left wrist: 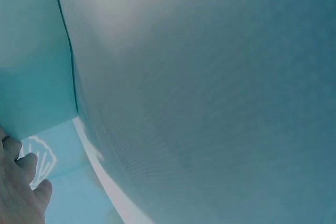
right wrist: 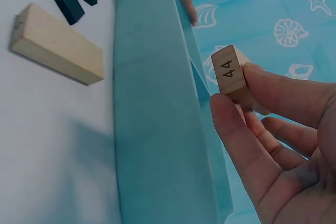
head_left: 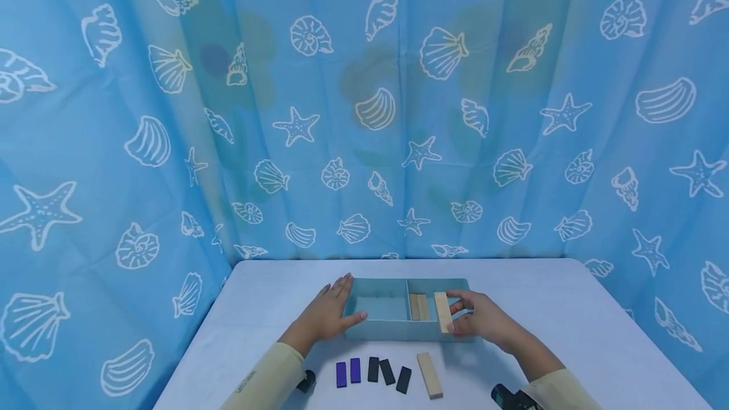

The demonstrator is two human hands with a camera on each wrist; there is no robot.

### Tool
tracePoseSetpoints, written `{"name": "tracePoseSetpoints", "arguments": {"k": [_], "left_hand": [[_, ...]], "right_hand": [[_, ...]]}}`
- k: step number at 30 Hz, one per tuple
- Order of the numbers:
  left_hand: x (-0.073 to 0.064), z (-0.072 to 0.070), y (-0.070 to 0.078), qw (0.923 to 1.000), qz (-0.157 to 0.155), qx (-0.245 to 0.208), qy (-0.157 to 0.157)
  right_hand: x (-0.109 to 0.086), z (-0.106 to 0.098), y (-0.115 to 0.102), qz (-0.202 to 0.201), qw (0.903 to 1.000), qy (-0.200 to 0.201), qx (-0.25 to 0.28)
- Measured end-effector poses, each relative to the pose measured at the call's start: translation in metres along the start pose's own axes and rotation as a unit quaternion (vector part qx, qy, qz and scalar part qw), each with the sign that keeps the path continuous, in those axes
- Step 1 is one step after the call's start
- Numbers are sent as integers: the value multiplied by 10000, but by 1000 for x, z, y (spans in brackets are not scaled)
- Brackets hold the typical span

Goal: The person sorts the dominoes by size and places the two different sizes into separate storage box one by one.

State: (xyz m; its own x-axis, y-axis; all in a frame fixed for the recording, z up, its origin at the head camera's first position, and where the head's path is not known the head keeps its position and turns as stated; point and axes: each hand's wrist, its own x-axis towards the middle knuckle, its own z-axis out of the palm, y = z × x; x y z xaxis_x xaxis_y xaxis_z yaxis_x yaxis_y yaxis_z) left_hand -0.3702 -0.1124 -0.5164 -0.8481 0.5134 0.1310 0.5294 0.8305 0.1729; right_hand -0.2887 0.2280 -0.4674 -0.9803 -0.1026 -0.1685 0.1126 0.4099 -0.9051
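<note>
A blue-green box (head_left: 398, 331) with a divider across its middle stands on the table. My left hand (head_left: 327, 312) rests on its left end, fingers stretched along the rim and thumb over the front edge; the left wrist view catches only part of that hand (left wrist: 21, 187) beside the box wall. Between thumb and fingers, my right hand (head_left: 484, 318) pinches a pale wooden block (head_left: 443, 312) over the right compartment near the front rim. Its end (right wrist: 228, 70) is marked 44 in the right wrist view. Two wooden blocks (head_left: 423, 307) lie inside that compartment, against the divider.
In front of the box, a wooden block (head_left: 429, 374) lies on the white table (head_left: 228, 328). Left of it are three black blocks (head_left: 387, 372) and two purple blocks (head_left: 355, 370). A blue curtain (head_left: 342, 112) with white shells hangs behind and at both sides.
</note>
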Motion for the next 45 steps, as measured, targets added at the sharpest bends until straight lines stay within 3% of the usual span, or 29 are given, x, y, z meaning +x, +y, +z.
{"name": "tracePoseSetpoints", "arguments": {"k": [11,28,31,37,45], "left_hand": [[0,0,0,10000,-35,63,-36],[0,0,2,10000,-58,-45,-48],[1,0,1,10000,-33,-24,-23],[2,0,-1,10000,-47,-13,-1],[2,4,0,9998,-151,-52,-67]], "right_hand": [[24,-2,1,-270,9995,112,-116],[48,7,5,30,9941,515,-956],[51,8,1,141,9886,469,-1426],[62,11,-2,119,9665,271,-2550],[77,18,4,699,9508,91,-3018]]}}
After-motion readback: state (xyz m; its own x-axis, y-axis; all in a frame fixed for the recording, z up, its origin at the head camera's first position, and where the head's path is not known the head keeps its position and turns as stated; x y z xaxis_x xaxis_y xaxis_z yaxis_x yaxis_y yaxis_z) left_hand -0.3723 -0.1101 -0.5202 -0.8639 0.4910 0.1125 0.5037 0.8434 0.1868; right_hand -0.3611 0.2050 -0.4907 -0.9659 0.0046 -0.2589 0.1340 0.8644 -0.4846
